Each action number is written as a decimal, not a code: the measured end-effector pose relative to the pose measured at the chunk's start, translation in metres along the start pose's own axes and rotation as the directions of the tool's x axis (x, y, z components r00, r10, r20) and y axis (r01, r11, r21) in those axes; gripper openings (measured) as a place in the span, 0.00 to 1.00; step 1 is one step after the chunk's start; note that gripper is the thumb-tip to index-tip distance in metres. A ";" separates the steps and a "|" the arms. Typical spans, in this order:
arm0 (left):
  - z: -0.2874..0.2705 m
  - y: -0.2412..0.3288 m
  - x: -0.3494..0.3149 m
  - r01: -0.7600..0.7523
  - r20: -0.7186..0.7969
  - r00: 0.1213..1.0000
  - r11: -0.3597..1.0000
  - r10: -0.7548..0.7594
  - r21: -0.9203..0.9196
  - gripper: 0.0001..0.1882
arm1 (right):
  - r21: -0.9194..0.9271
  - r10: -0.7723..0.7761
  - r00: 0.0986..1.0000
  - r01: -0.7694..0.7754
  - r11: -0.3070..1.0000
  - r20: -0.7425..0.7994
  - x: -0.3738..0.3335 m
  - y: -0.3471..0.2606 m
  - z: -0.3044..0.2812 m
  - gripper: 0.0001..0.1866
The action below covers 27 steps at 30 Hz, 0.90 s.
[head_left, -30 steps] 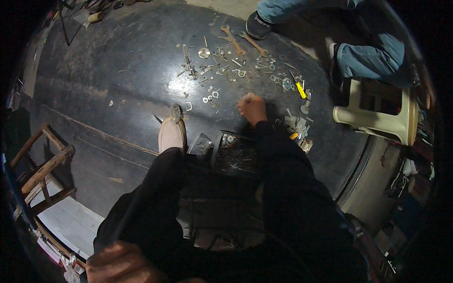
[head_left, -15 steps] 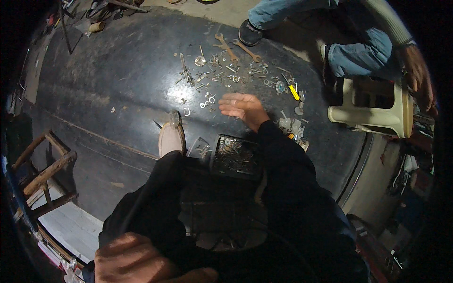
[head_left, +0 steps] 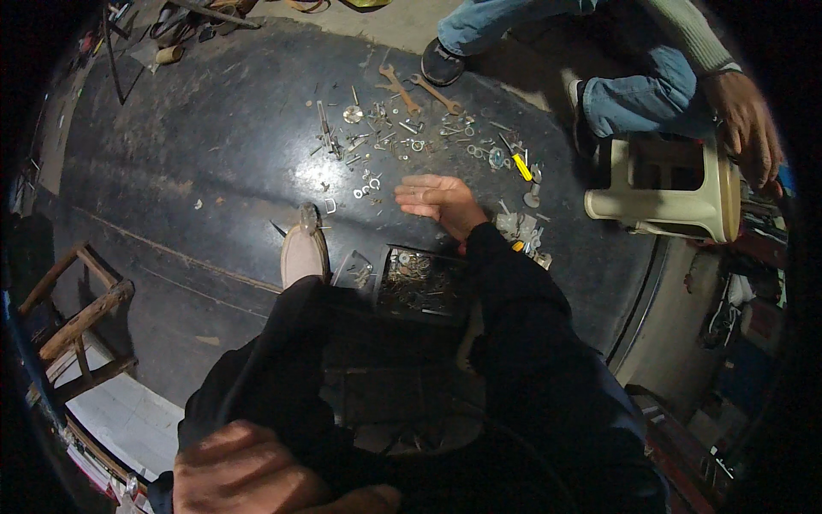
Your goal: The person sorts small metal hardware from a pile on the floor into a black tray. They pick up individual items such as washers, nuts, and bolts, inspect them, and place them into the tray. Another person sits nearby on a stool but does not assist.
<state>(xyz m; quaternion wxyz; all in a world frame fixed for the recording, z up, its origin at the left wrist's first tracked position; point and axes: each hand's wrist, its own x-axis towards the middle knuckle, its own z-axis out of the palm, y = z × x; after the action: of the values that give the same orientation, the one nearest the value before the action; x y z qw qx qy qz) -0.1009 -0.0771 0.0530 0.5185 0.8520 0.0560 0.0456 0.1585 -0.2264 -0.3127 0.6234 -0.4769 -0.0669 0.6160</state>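
Note:
My right hand (head_left: pixel 441 203) is stretched out low over the dark floor mat, fingers extended to the left and close together, with nothing visible in them. Just left of its fingertips lie several small washers and rings (head_left: pixel 368 186). Beyond it, bolts, nuts and rings (head_left: pixel 411 144) are scattered across the mat. Closer to me, behind the right wrist, is a black tray (head_left: pixel 424 309) of small metal hardware. A clear bag-like piece (head_left: pixel 353 271) with small parts lies beside it. At the lower edge my left hand (head_left: pixel 257 475) rests over my leg, thumb outstretched, its fingertips partly hidden.
Two rusty open-end wrenches (head_left: pixel 437 93) and a yellow-handled screwdriver (head_left: pixel 521 167) lie farther out. Another person's hand (head_left: pixel 747 124) hangs by a cream plastic stool (head_left: pixel 715 201) at right. A wooden frame (head_left: pixel 86 330) stands at left. My shoe (head_left: pixel 304 255) is beside the parts.
The view has shifted slightly, moving the floor things a little left. My right hand sits slightly farther right of the washers, its fingers closer together. My left hand stays in place.

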 end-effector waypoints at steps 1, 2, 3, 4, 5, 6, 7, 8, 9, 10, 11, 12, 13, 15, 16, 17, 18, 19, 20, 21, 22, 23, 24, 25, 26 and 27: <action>0.000 -0.001 -0.001 -0.004 0.006 1.000 1.000 0.004 0.001 0.15 | -0.006 0.003 1.000 -0.003 1.000 -0.017 -0.001 0.000 0.000 0.31; 0.001 -0.001 -0.003 -0.006 0.010 1.000 1.000 0.006 0.001 0.14 | -0.015 0.004 0.999 -0.005 1.000 -0.035 -0.002 -0.001 0.000 0.30; 0.001 -0.001 -0.004 -0.010 0.012 1.000 1.000 0.010 0.001 0.13 | -0.031 0.007 0.999 -0.008 0.999 -0.048 -0.004 -0.001 0.000 0.29; 0.002 -0.001 -0.006 -0.015 0.011 1.000 1.000 0.015 -0.001 0.11 | -0.049 0.008 0.998 -0.011 0.999 -0.062 -0.005 -0.002 0.000 0.28; 0.003 -0.001 -0.008 -0.015 0.014 1.000 1.000 0.015 -0.002 0.10 | -0.067 0.011 0.997 -0.016 0.998 -0.081 -0.007 -0.002 0.000 0.27; 0.004 -0.001 -0.011 -0.011 0.009 1.000 1.000 0.011 -0.006 0.10 | -0.071 0.017 0.996 -0.023 0.997 -0.091 -0.008 -0.002 -0.001 0.26; 0.004 -0.001 -0.013 -0.010 0.009 1.000 1.000 0.011 -0.009 0.09 | -0.075 0.025 0.994 -0.034 0.997 -0.107 -0.010 -0.003 -0.001 0.25; 0.004 -0.001 -0.014 -0.009 0.008 1.000 1.000 0.009 -0.010 0.09 | -0.080 0.027 0.993 -0.037 0.996 -0.118 -0.012 -0.004 -0.001 0.24; 0.004 -0.001 -0.016 -0.004 0.009 1.000 1.000 0.004 -0.012 0.09 | -0.112 0.042 0.989 -0.058 0.992 -0.138 -0.014 -0.006 -0.001 0.23; 0.001 -0.001 -0.017 0.001 0.019 1.000 1.000 -0.001 -0.012 0.10 | -0.145 0.051 0.987 -0.074 0.987 -0.155 -0.017 -0.009 0.000 0.21; -0.001 0.000 -0.018 0.013 0.021 1.000 1.000 -0.013 -0.024 0.10 | -0.184 0.063 0.981 -0.097 0.978 -0.184 -0.020 -0.012 0.001 0.19; -0.004 0.001 -0.019 0.031 0.039 0.999 0.999 -0.029 -0.034 0.10 | -0.215 0.078 0.983 -0.113 0.970 -0.164 -0.023 -0.016 0.003 0.17; -0.006 0.002 -0.020 0.048 0.057 0.997 0.998 -0.046 -0.043 0.10 | -0.253 0.097 0.983 -0.136 0.958 -0.158 -0.026 -0.021 0.004 0.16; -0.008 0.004 -0.020 0.020 0.026 0.999 1.000 -0.020 -0.011 0.11 | -0.383 0.197 0.955 -0.272 0.883 -0.223 -0.038 -0.029 0.005 0.12; -0.008 0.005 -0.020 0.006 0.016 1.000 1.000 -0.007 0.004 0.13 | -0.460 0.266 0.917 -0.381 0.802 -0.297 -0.046 -0.035 0.002 0.10; -0.008 0.006 -0.020 -0.008 0.006 1.000 1.000 0.008 0.019 0.15 | -0.512 0.309 0.902 -0.427 0.745 -0.302 -0.053 -0.038 -0.001 0.09; -0.007 0.006 -0.020 -0.024 -0.004 1.000 0.999 0.025 0.037 0.18 | -0.580 0.334 0.875 -0.484 0.656 -0.352 -0.058 -0.037 -0.003 0.09; -0.007 0.007 -0.020 0.040 0.011 0.999 0.999 -0.040 0.003 0.17 | -0.637 0.346 0.879 -0.477 0.606 -0.329 -0.061 -0.034 -0.006 0.09; -0.008 0.008 -0.020 0.022 0.015 1.000 1.000 -0.022 0.002 0.16 | -0.691 0.359 0.882 -0.465 0.554 -0.306 -0.065 -0.029 -0.009 0.10; -0.008 0.008 -0.020 0.003 0.018 1.000 1.000 -0.003 0.002 0.15 | -0.752 0.332 0.891 -0.444 0.488 -0.311 -0.072 -0.024 -0.014 0.10; -0.010 0.009 -0.021 -0.017 0.020 1.000 1.000 0.017 0.003 0.14 | -0.806 0.304 0.900 -0.420 0.417 -0.312 -0.077 -0.018 -0.018 0.10; -0.008 0.008 -0.022 -0.044 -0.023 0.999 0.998 0.043 -0.034 0.11 | -0.856 0.273 0.905 -0.406 0.320 -0.327 -0.082 -0.014 -0.023 0.11; -0.008 0.009 -0.023 -0.041 -0.022 0.999 0.999 0.040 -0.024 0.11 | -0.865 0.283 0.908 -0.393 0.312 -0.311 -0.087 -0.009 -0.026 0.12; -0.007 0.011 -0.026 -0.037 -0.023 0.999 0.999 0.037 -0.014 0.10 | -0.877 0.290 0.906 -0.389 0.283 -0.308 -0.091 -0.004 -0.029 0.12; -0.006 0.013 -0.028 -0.033 -0.026 0.999 0.999 0.033 -0.002 0.10 | -0.887 0.302 0.896 -0.400 0.232 -0.326 -0.095 0.000 -0.031 0.13; -0.005 0.016 -0.031 0.015 -0.058 0.998 0.997 -0.011 0.071 0.08 | -0.919 0.278 0.909 -0.361 0.159 -0.310 -0.098 0.002 -0.034 0.13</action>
<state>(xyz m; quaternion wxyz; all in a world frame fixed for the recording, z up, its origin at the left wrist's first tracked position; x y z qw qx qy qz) -0.1312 -0.0848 0.0691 0.4862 0.8680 0.0780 0.0648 0.1566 -0.3258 -0.2828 0.0542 -0.7802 -0.3074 0.5421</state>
